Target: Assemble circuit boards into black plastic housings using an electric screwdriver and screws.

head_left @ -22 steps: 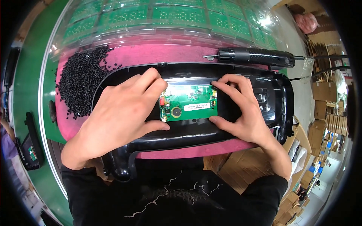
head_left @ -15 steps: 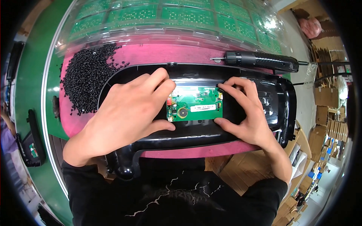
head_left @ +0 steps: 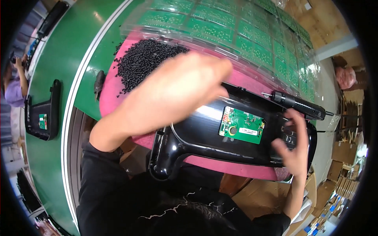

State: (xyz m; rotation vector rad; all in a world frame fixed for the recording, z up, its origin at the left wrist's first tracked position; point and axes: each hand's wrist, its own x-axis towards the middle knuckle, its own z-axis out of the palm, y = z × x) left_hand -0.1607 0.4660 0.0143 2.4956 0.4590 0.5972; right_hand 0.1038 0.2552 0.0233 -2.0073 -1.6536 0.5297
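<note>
Up came my left hand (head_left: 173,94) off the green circuit board (head_left: 241,125), blurred, fingers loosely together over the black pellets (head_left: 143,59). Board sat in the black housing (head_left: 204,137); my right hand (head_left: 293,147), fingers spread, steadied its end.

Blurred left hand (head_left: 173,94) hides part of the black housing (head_left: 197,137).

Both hands raised apart, in dark sleeves.
The left hand (head_left: 173,94) is lifted and motion-blurred, fingers extended and loosely together, grasping nothing. The right hand (head_left: 293,147), lower and well to its right, has curled fingers, thumb spread.
</note>
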